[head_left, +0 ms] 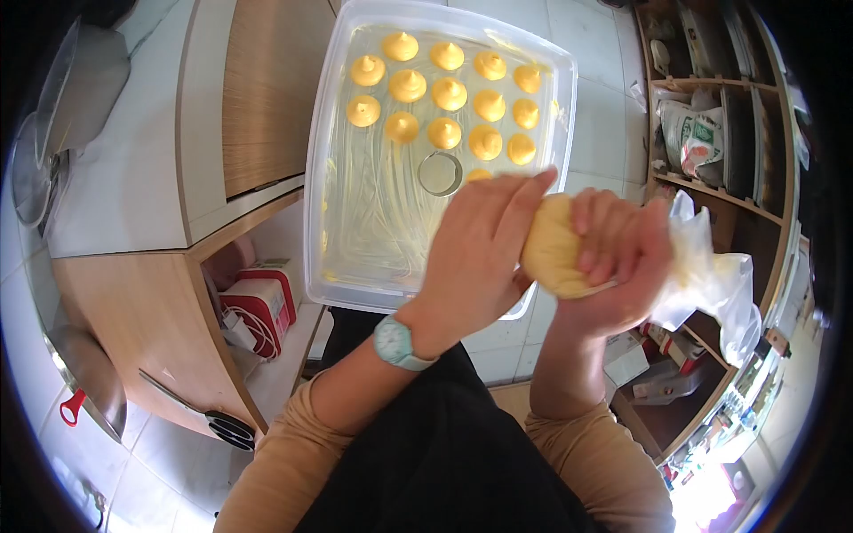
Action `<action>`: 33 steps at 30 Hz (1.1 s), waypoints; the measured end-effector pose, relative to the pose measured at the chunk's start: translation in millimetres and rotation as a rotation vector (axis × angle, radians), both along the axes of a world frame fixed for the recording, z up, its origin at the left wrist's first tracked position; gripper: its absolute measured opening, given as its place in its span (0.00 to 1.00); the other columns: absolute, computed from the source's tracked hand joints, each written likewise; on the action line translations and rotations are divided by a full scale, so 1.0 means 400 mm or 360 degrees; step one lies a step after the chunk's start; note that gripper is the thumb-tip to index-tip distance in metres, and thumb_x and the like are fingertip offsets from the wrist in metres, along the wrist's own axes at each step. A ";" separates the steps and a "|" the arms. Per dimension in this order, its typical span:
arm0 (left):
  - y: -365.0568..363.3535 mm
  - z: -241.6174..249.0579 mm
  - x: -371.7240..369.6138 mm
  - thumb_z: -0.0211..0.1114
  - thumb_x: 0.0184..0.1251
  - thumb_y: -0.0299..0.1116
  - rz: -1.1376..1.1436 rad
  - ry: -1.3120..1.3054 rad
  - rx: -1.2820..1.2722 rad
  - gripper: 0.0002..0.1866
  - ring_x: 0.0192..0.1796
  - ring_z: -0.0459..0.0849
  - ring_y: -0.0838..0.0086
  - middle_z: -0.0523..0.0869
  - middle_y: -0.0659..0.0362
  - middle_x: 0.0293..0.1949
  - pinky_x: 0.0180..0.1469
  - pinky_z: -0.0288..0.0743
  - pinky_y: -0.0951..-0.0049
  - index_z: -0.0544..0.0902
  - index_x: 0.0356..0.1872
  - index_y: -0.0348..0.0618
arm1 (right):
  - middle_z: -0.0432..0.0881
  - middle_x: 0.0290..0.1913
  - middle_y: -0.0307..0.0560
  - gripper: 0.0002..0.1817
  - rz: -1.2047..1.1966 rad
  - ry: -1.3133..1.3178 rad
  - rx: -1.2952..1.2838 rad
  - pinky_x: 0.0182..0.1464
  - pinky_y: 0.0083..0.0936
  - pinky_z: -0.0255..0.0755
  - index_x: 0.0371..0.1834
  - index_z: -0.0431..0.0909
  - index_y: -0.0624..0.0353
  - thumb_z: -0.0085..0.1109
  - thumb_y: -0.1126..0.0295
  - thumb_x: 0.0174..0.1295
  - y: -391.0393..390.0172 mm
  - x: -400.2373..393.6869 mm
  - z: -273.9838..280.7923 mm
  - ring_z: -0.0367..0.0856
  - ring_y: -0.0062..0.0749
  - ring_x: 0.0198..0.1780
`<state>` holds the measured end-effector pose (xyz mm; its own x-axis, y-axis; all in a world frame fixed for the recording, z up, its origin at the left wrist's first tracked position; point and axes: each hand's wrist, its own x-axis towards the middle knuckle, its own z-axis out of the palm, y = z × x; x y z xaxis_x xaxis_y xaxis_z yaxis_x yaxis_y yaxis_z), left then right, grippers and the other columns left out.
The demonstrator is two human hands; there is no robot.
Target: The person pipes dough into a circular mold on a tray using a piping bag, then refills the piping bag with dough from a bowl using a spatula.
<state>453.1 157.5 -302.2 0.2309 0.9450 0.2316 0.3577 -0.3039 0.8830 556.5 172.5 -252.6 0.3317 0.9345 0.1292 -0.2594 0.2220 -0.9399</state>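
Closest of all, a black apron [418, 444] falls between two rolled tan sleeves [280, 466], both running off the bottom of the view. Past the left sleeve, a pale blue watch [402, 344] circles the wrist, and the left hand [484, 244] reaches across with its fingers laid together against the front of a bag [549, 253]. Its palm is turned away, so I can't tell whether it pinches anything. The right hand [622, 258] is curled firmly around that same bag, squeezing the plastic above a bulge of yellow filling; the loose, clear end sticks out beyond the fist. The bag is held up over the right side of a pale plastic tray [382, 240], and its tip is hidden behind the left hand. Down in the smeared tray, a round ring [440, 173] sits near peaked yellow mounds [449, 93] set out in rows; one mound beside the left fingers is mostly covered. A wooden cabinet [267, 80] stands left of the tray, with a red-and-white box [258, 298] partly shadowed inside it. Off to the right, shelves [724, 199] hold a white sack [691, 138] with blurred print, and further down everything dissolves into glare and the dark curved border.
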 end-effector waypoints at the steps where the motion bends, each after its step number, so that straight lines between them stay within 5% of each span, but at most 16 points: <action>1: -0.001 0.001 0.007 0.72 0.38 0.25 0.0005 -0.0084 -0.0033 0.36 0.46 0.75 0.56 0.78 0.51 0.45 0.48 0.69 0.62 0.70 0.56 0.38 | 0.58 0.11 0.34 0.21 0.0147 -0.0179 0.0100 0.32 0.22 0.57 0.14 0.57 0.47 0.38 0.64 0.68 0.001 -0.018 0.004 0.55 0.19 0.16; 6: 0.014 0.019 -0.007 0.71 0.39 0.25 0.0117 -0.0332 0.0149 0.31 0.41 0.76 0.57 0.78 0.52 0.40 0.45 0.69 0.63 0.72 0.51 0.39 | 0.75 0.26 0.47 0.20 0.0521 -0.0852 0.0340 0.52 0.39 0.63 0.22 0.64 0.52 0.33 0.57 0.71 0.027 -0.007 0.026 0.76 0.40 0.35; 8: 0.016 0.015 -0.020 0.72 0.38 0.26 0.0027 -0.0247 0.0103 0.31 0.44 0.76 0.56 0.78 0.52 0.41 0.47 0.68 0.62 0.72 0.50 0.39 | 0.80 0.30 0.52 0.24 0.0677 -0.0888 0.0300 0.68 0.54 0.49 0.22 0.64 0.52 0.29 0.53 0.73 0.024 0.005 0.005 0.79 0.52 0.48; 10: 0.030 -0.002 -0.046 0.73 0.38 0.27 -0.0130 -0.0047 0.0051 0.31 0.48 0.75 0.56 0.77 0.51 0.44 0.51 0.67 0.62 0.72 0.50 0.39 | 0.79 0.28 0.52 0.25 0.0575 -0.0493 0.0236 0.68 0.56 0.49 0.21 0.64 0.52 0.27 0.53 0.74 0.014 0.010 -0.024 0.79 0.52 0.47; 15: 0.018 -0.124 -0.173 0.75 0.40 0.29 0.0132 0.0322 -0.0322 0.34 0.55 0.70 0.56 0.73 0.50 0.52 0.55 0.65 0.62 0.71 0.54 0.41 | 0.68 0.12 0.42 0.27 0.0288 0.0183 0.0180 0.58 0.44 0.66 0.15 0.59 0.48 0.31 0.49 0.72 0.027 0.055 -0.019 0.75 0.36 0.23; 16: 0.020 -0.142 -0.186 0.75 0.40 0.30 0.0166 0.0449 -0.0366 0.35 0.56 0.69 0.56 0.72 0.50 0.53 0.56 0.65 0.61 0.71 0.55 0.41 | 0.56 0.09 0.35 0.25 0.0060 0.0002 0.0113 0.56 0.38 0.68 0.12 0.54 0.45 0.33 0.61 0.73 0.035 0.028 0.002 0.63 0.25 0.20; 33: 0.015 -0.206 -0.146 0.72 0.45 0.35 0.0272 0.0382 -0.0285 0.28 0.53 0.75 0.67 0.80 0.61 0.49 0.52 0.60 0.64 0.77 0.53 0.50 | 0.63 0.11 0.41 0.19 0.0190 -0.0417 0.0242 0.43 0.34 0.68 0.12 0.56 0.51 0.36 0.67 0.64 0.052 -0.061 -0.163 0.69 0.31 0.20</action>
<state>394.9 163.5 -384.7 0.0935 0.9955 0.0168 0.5943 -0.0694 0.8012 532.1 193.3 -318.0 0.1579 0.9282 0.3368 -0.0454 0.3476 -0.9366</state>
